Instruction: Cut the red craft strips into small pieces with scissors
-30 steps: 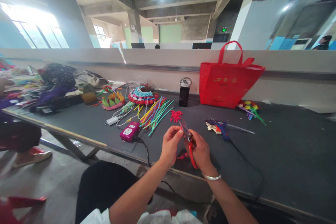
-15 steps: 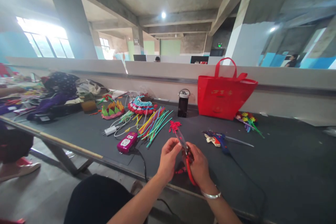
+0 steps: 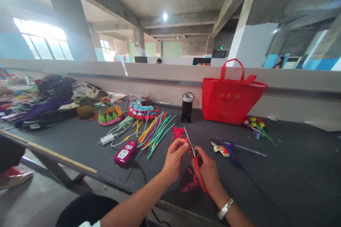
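Observation:
Red-handled scissors (image 3: 198,172) are in my right hand (image 3: 211,175), whose fingers wrap round the handles; the blades point up and away from me. Close to the blades on their left, my left hand (image 3: 172,159) is closed in a pinch on a small red piece (image 3: 187,141), mostly covered by the fingertips. Just beyond my hands lies a small heap of red cut pieces (image 3: 178,133) on the dark table. More red scraps (image 3: 189,185) lie below the scissors, near the table's front edge.
Left of my hands are coloured craft stems (image 3: 156,133), a purple power socket (image 3: 125,154) and a white charger (image 3: 108,139). A dark bottle (image 3: 187,110) and red bag (image 3: 230,101) stand behind. A glue gun (image 3: 231,149) with its cable lies to the right.
The scissors have moved from across my left fingertips to their right, and the blades point more upright. My hands have drawn slightly apart. The whole view has shifted a little.

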The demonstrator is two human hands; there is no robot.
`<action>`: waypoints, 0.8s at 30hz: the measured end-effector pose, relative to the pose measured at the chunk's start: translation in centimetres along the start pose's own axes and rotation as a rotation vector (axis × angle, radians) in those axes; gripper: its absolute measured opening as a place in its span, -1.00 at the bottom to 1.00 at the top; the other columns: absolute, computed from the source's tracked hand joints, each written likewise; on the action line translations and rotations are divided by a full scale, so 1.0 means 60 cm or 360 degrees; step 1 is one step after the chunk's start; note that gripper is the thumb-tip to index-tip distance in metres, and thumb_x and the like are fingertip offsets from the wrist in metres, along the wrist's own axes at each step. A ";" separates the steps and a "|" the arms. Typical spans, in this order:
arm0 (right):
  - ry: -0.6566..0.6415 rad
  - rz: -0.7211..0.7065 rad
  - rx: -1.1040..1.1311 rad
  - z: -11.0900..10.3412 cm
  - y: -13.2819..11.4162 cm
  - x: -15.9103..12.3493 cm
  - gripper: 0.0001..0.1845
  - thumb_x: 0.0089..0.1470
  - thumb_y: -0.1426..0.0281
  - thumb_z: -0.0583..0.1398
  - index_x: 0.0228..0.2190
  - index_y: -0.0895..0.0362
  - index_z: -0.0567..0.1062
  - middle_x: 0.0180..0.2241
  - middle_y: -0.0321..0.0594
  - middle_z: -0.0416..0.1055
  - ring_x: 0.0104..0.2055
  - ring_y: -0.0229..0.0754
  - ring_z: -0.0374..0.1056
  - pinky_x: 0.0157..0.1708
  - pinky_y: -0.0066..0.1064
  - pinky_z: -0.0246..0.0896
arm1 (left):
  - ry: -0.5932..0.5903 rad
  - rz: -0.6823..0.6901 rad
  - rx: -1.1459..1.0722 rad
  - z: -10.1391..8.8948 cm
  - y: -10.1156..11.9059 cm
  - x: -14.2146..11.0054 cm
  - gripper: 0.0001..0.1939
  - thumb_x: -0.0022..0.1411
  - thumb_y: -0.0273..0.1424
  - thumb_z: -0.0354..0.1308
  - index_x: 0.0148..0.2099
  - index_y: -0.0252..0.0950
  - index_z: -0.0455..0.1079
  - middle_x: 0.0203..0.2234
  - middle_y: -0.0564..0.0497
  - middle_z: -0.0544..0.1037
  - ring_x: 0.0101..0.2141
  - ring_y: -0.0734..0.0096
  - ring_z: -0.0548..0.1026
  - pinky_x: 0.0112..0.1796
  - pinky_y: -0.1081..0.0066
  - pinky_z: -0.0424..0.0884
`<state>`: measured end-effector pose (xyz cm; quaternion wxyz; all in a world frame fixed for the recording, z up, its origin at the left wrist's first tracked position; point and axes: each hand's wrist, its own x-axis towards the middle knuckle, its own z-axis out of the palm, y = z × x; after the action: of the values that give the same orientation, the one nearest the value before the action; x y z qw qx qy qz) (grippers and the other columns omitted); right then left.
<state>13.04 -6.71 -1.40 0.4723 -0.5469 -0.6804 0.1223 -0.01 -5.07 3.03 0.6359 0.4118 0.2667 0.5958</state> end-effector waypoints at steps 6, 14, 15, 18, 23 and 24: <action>0.0037 0.0018 0.0205 -0.023 0.008 0.086 -0.70 0.14 0.24 0.12 -0.13 0.12 0.44 -0.22 -0.13 0.53 -0.23 -0.09 0.49 -0.19 -0.30 0.36 | -0.0194 -0.0137 -0.0092 -0.022 -0.006 0.076 -0.86 0.06 -0.37 0.28 -0.39 -0.32 0.41 -0.52 0.07 0.41 -0.48 0.51 0.35 -0.34 0.45 0.24; -0.0014 0.0214 0.0832 -0.004 -0.001 0.114 -0.57 0.06 0.24 0.19 -0.04 0.08 0.32 -0.34 -0.28 0.49 -0.44 -0.24 0.41 -0.49 -0.46 0.32 | -0.0299 -0.0370 0.0045 -0.051 -0.035 0.100 -0.85 0.01 -0.36 0.28 -0.42 -0.32 0.41 -0.57 0.07 0.39 -0.51 0.50 0.32 -0.37 0.44 0.21; -0.0016 0.0232 0.0864 0.001 -0.001 0.111 -0.57 0.06 0.24 0.20 -0.03 0.07 0.31 -0.33 -0.28 0.49 -0.45 -0.24 0.41 -0.51 -0.47 0.31 | -0.0329 -0.0393 0.0091 -0.054 -0.038 0.098 -0.86 0.01 -0.36 0.28 -0.42 -0.32 0.41 -0.58 0.07 0.38 -0.51 0.50 0.31 -0.38 0.44 0.20; -0.0003 0.0274 0.0860 0.009 0.005 0.101 -0.59 0.06 0.27 0.20 -0.04 0.07 0.31 -0.35 -0.28 0.47 -0.45 -0.24 0.39 -0.52 -0.47 0.31 | -0.0390 -0.0429 0.0162 -0.058 -0.044 0.094 -0.86 0.00 -0.36 0.28 -0.43 -0.32 0.42 -0.59 0.07 0.37 -0.52 0.50 0.29 -0.39 0.44 0.19; 0.0057 0.0343 0.0740 0.011 0.017 0.092 -0.58 0.06 0.29 0.21 -0.04 0.10 0.33 -0.35 -0.27 0.47 -0.41 -0.23 0.41 -0.39 -0.44 0.36 | -0.0390 -0.0450 0.0160 -0.056 -0.046 0.090 -0.86 0.01 -0.35 0.26 -0.42 -0.32 0.41 -0.58 0.07 0.36 -0.50 0.49 0.30 -0.37 0.43 0.19; 0.0041 0.0345 0.0761 0.010 0.019 0.091 -0.58 0.06 0.28 0.22 -0.04 0.10 0.33 -0.36 -0.27 0.47 -0.41 -0.23 0.41 -0.39 -0.44 0.36 | -0.0395 -0.0452 0.0160 -0.055 -0.046 0.090 -0.87 0.02 -0.36 0.25 -0.42 -0.31 0.40 -0.58 0.07 0.36 -0.50 0.49 0.30 -0.37 0.43 0.19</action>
<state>13.55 -1.39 0.26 0.5809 -0.4909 -0.5636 0.3224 -0.47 1.00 -0.22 0.7203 0.4714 0.2710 0.4307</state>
